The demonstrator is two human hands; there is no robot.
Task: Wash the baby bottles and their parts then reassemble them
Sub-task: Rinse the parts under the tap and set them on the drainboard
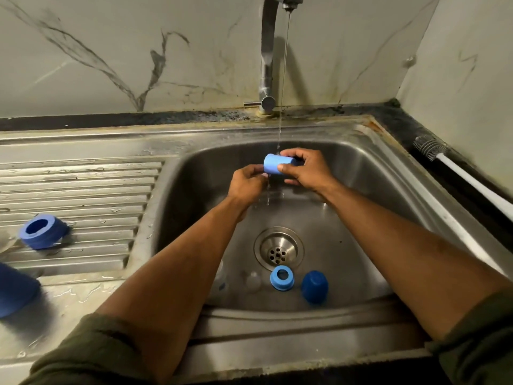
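At the counter's left edge a dark blue cap (16,293) lies on the wet steel, partly cut off by the frame. Behind it, on the ribbed drainboard (83,195), a blue screw ring (43,232) rests tilted. Over the middle of the sink (361,168), the left hand (247,184) has its fingers curled beside the open end of a light blue cap (273,163); whether it grips anything I cannot tell. The right hand (305,169) holds that cap on its side under the thin stream of water (283,79) from the tap (268,51). Near the sink's front wall lie a clear teat (252,282), a light blue ring (282,277) and a dark blue cup-shaped cap (314,286), just beside the drain (278,248). A bottle brush (458,173) lies along the counter's right edge.
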